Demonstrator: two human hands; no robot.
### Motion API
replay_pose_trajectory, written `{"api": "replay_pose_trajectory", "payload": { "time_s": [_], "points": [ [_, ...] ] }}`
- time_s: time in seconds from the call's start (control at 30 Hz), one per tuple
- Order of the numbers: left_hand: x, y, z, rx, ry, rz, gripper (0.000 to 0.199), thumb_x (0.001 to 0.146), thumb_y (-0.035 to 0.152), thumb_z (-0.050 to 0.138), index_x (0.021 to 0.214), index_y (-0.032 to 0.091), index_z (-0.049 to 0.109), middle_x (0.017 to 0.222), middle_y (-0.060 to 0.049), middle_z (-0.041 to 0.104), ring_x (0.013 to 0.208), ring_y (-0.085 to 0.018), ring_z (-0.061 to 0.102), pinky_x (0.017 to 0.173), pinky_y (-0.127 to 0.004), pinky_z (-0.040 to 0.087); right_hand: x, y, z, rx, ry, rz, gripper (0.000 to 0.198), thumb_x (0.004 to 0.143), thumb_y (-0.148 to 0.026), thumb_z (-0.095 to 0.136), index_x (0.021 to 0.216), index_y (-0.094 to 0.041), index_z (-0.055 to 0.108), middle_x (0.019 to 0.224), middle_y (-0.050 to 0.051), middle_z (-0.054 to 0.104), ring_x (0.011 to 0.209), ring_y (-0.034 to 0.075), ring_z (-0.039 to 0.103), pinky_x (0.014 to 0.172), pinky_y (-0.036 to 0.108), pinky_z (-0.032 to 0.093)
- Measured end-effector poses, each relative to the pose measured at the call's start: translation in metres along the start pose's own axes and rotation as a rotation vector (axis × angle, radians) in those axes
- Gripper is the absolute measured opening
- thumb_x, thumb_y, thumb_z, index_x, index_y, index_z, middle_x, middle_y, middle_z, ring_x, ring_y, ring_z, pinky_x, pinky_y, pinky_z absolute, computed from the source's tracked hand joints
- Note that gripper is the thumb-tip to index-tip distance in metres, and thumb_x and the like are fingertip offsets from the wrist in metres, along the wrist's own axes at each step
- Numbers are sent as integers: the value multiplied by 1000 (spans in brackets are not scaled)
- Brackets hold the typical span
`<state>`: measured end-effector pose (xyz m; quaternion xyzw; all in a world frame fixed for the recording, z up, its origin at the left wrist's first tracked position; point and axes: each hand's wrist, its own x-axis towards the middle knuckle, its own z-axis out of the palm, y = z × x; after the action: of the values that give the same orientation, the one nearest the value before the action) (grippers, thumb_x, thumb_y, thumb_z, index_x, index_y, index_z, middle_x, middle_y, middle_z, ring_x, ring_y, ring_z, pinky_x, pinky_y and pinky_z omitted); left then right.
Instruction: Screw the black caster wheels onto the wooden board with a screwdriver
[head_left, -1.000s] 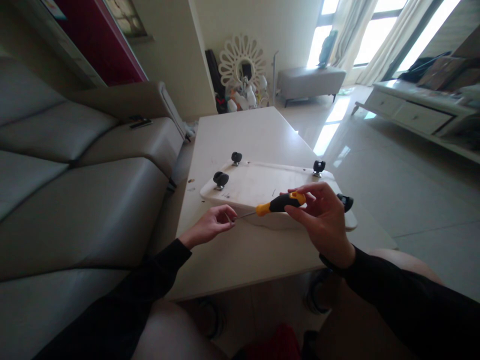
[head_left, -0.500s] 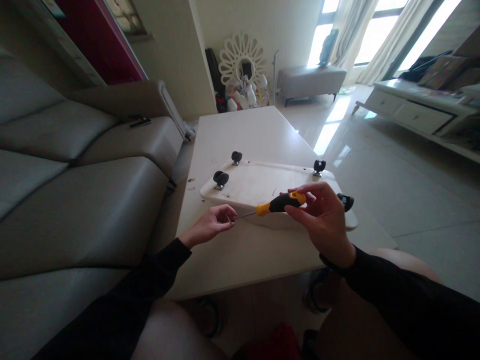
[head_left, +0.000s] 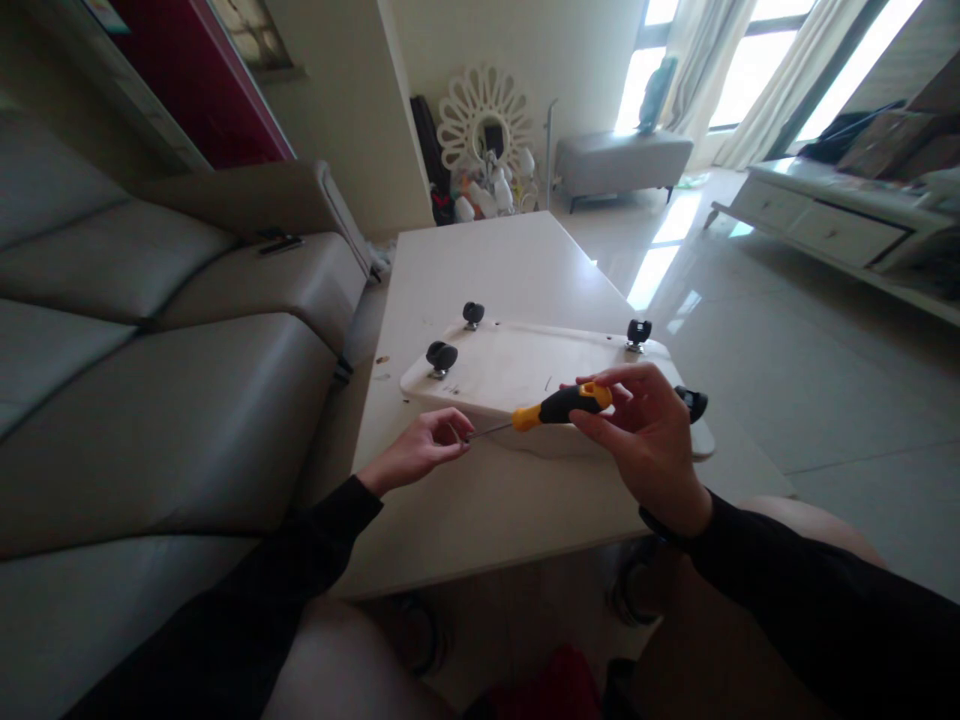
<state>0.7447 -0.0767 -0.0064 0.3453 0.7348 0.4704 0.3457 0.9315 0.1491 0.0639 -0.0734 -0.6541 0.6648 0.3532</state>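
Observation:
My right hand (head_left: 651, 440) grips a yellow-and-black screwdriver (head_left: 562, 405) by the back of its handle, the shaft pointing left. At the tip of that shaft, my left hand (head_left: 427, 448) is closed in a pinch. Whether its fingertips hold the shaft's end or some small part there is too small to make out. Behind the screwdriver lies a white board (head_left: 517, 357) with rounded corners. Black casters stand up from its corners: a front left caster (head_left: 442, 357), a back left caster (head_left: 473, 315), a back right caster (head_left: 638, 334) and a front right caster (head_left: 691, 403), partly behind my right hand.
The board rests on a white table (head_left: 480, 260). A grey sofa (head_left: 225, 420) runs along the left, with a dark remote-like object (head_left: 281, 244) on it. Beyond the table are a grey bench (head_left: 622, 165) and a white flower-shaped mirror frame (head_left: 457, 100). A white cabinet (head_left: 832, 225) stands right.

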Motion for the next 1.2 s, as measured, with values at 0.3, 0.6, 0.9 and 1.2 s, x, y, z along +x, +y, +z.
{"api": "replay_pose_trajectory", "payload": {
  "time_s": [0.3, 0.6, 0.9, 1.2],
  "points": [
    [0, -4, 0, -12, -14, -6, 32, 82, 39, 78, 100, 17, 64, 85, -1, 64, 73, -14, 55, 68, -29, 45, 0, -1, 0, -34, 2, 3, 33, 72, -17, 84, 95, -27, 61, 98, -1, 73, 101, 21, 76, 86, 39, 70],
    [1, -3, -6, -151, 59, -20, 32, 78, 37, 81, 97, 17, 65, 91, -1, 63, 79, -14, 59, 73, -30, 51, 1, 0, 0, -21, 40, -25, 33, 70, -17, 85, 92, -27, 62, 94, -2, 71, 100, 19, 75, 87, 38, 69],
    [1, 0, -5, -205, 60, -18, 28, 77, 34, 83, 92, 17, 66, 87, 0, 63, 77, -13, 59, 75, -30, 51, 0, 0, 0, -24, 6, -19, 32, 72, -16, 83, 94, -27, 62, 96, -2, 73, 101, 20, 76, 86, 38, 70],
    [-1, 2, -5, -197, 52, -41, 30, 77, 34, 84, 94, 17, 67, 88, -1, 65, 79, -13, 60, 74, -29, 49, 1, 0, 0, 23, 15, 3, 34, 70, -14, 84, 94, -27, 64, 95, -2, 73, 102, 20, 76, 84, 37, 70]
  ]
}}
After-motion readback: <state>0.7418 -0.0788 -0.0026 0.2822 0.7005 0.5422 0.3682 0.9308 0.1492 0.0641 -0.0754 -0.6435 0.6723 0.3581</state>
